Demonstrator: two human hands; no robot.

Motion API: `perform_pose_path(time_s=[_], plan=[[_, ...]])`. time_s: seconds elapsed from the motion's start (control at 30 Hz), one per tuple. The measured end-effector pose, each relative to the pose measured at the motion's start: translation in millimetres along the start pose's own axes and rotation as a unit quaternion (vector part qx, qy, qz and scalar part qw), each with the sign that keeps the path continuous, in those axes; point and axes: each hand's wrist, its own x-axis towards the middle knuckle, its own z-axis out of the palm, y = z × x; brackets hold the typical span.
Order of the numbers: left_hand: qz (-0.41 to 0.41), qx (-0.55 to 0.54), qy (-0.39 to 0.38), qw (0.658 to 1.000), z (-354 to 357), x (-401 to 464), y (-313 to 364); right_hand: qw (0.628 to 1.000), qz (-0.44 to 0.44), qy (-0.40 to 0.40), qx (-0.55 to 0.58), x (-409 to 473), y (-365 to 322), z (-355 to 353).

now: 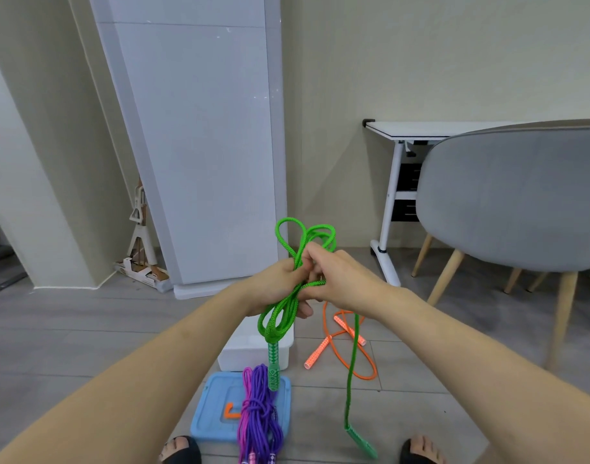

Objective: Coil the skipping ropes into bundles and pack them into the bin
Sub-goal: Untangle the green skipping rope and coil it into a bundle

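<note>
Both forearms reach forward, meeting mid-air above the floor. The left hand [273, 286] grips the looped green rope [288, 306], one handle dangling over the white bin [253, 353]. Just right, the right hand [334, 279] pinches a strand, its tail trailing down to the floor. Farther right lies the orange rope [340, 343].

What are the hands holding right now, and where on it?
Both hands grip the green skipping rope at the middle of its folded loops: left hand round the bundle, right hand pinching a strand. Both handles hang free.
</note>
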Motion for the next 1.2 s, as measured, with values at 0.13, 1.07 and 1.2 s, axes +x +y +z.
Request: perform_pose_path(time_s=[0.13, 1.07, 1.2], plan=[[0.008, 0.035, 0.017, 0.999, 2.5, -0.2, 2.6, 0.999, 0.010, 0.024, -0.027, -1.1, 1.8, 3.5], [-0.022, -0.076, -0.088, 0.993, -7.2, -9.6, 21.7, 0.955, 0.158, -0.087, 0.234, -21.5, 63.3, -18.5], [-0.011, -0.051, -0.144, 0.988, -7.1, -19.6, 38.5, 0.934, 0.189, -0.071, 0.294, -16.5, 66.1, -20.6]])
